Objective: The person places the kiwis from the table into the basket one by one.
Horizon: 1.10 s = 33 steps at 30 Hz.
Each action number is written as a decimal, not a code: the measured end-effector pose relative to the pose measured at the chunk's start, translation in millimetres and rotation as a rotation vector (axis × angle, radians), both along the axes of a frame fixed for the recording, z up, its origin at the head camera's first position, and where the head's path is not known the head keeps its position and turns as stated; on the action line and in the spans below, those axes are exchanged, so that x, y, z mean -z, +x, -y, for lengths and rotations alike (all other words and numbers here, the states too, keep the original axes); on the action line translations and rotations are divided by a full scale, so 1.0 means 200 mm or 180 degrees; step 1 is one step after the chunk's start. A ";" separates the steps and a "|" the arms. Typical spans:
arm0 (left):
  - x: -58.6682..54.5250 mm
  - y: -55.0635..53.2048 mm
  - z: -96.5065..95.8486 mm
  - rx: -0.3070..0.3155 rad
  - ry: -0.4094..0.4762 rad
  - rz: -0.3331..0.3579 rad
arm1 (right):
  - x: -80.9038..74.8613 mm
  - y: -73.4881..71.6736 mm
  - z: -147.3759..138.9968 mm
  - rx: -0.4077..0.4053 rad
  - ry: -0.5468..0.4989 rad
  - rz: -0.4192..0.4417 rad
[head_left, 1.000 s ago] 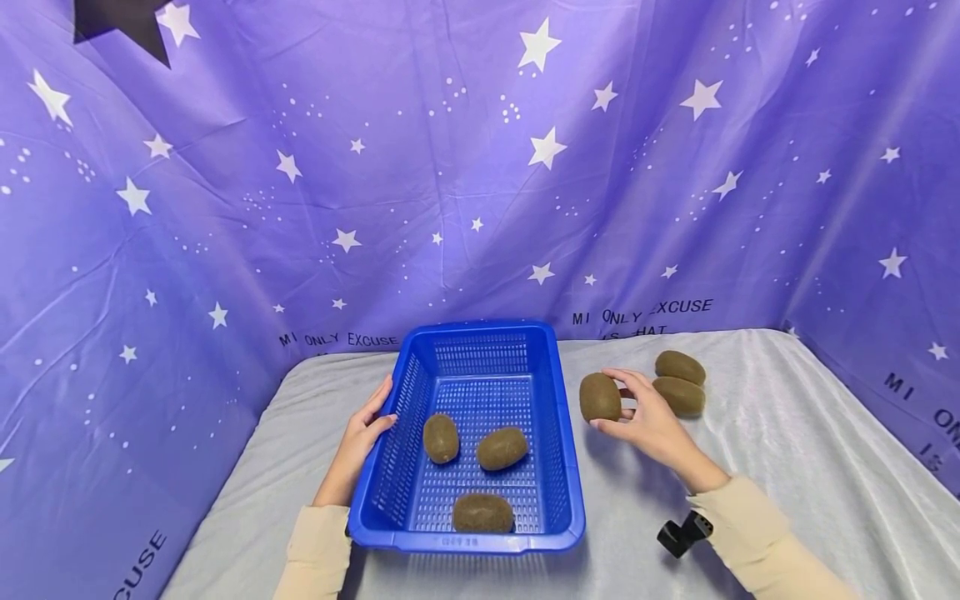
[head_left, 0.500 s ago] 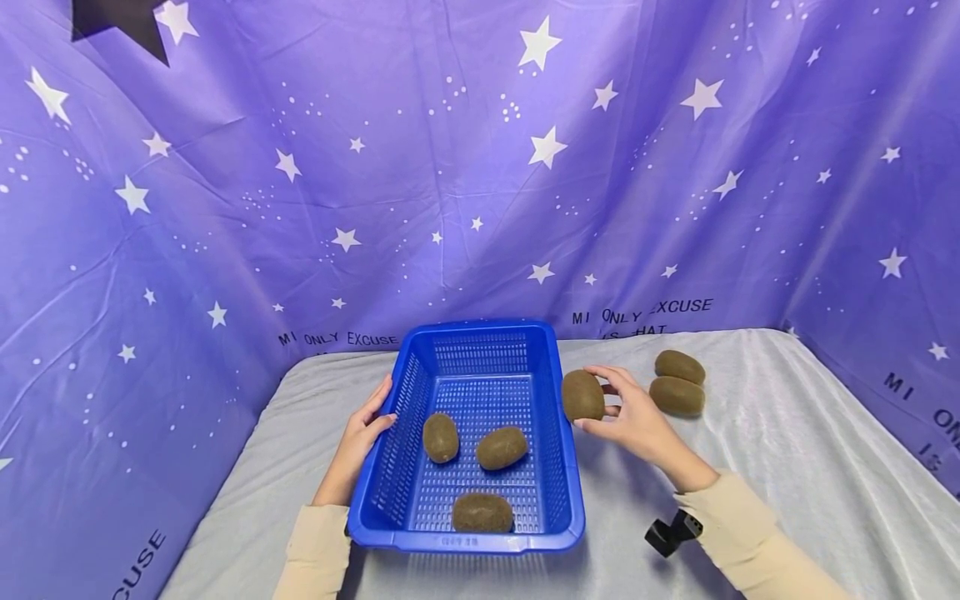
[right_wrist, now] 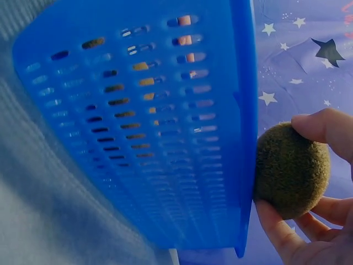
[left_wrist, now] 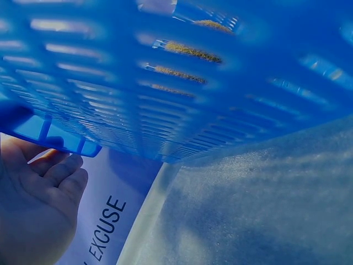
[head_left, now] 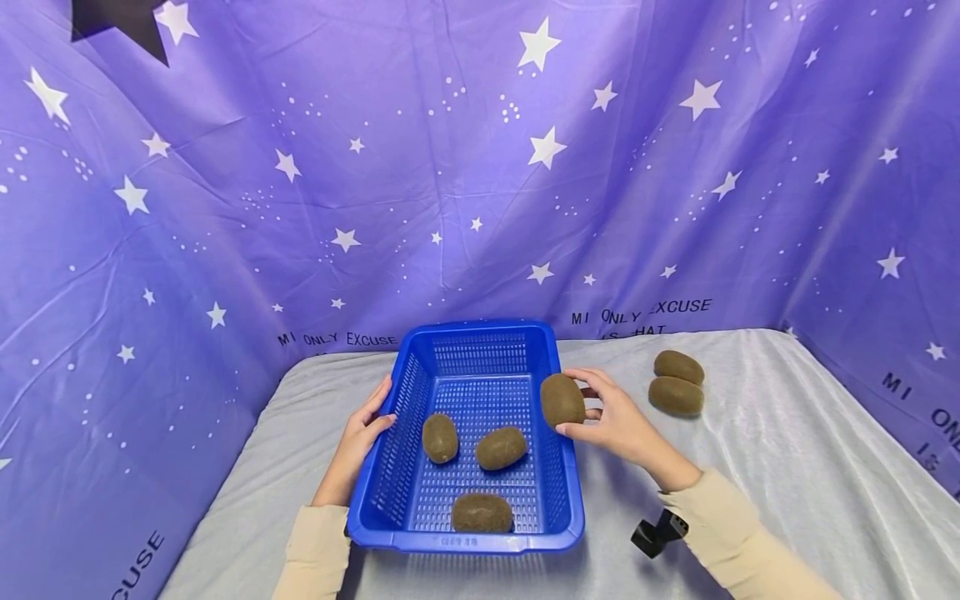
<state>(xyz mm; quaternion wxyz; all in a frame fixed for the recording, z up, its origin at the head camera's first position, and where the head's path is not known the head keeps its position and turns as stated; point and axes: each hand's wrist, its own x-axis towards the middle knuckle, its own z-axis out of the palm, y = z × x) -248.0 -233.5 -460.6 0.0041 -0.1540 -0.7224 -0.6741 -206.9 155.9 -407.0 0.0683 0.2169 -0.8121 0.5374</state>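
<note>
A brown fuzzy kiwifruit [head_left: 562, 401] is pinched between the thumb and fingers of my right hand [head_left: 618, 423], over the right rim of the blue basket [head_left: 567, 492]. In the right wrist view the held kiwifruit [right_wrist: 292, 170] is right at the rim, thumb on one side and fingers on the other. My left hand [head_left: 358, 446] rests along the basket's left rim; the left wrist view shows its fingers [left_wrist: 66, 171] at the underside of that rim. Inside the basket lie three kiwifruits, one at the left [head_left: 440, 438], one at mid-right [head_left: 502, 448] and one by the near wall [head_left: 482, 512].
Two more kiwifruits, a far one [head_left: 679, 367] and a nearer one [head_left: 677, 397], lie against each other right of the basket. A pale grey cloth [head_left: 780, 433] covers the table. Behind and beside it hangs a purple star-printed curtain [head_left: 480, 167].
My right hand has carried the kiwifruit leftward, from beside the basket to over its right rim. The left hand, the basket and the other kiwifruits have stayed in place.
</note>
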 end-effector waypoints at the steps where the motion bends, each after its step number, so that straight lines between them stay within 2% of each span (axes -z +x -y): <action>1: 0.00 0.00 0.00 -0.0001 -0.0001 -0.0012 | 0.00 0.00 0.01 -0.0024 -0.0005 0.0009; 5: 0.00 0.00 0.00 -0.0015 -0.0019 -0.0050 | 0.00 0.00 0.04 -0.0123 0.0014 0.0039; 12: 0.00 0.00 0.00 -0.0029 -0.0045 -0.0094 | -0.01 0.01 0.07 -0.0216 0.0423 -0.0057; 15: 0.00 0.00 0.00 -0.0014 -0.0054 -0.0103 | 0.00 0.00 0.07 -0.0255 0.0495 -0.0098; 27: 0.00 0.00 0.00 -0.0014 -0.0038 -0.0071 | 0.02 0.01 0.08 -0.0290 0.0441 -0.0153; 33: 0.00 0.00 0.00 0.0001 -0.0024 -0.0063 | 0.03 0.01 0.07 -0.0264 0.0415 -0.0059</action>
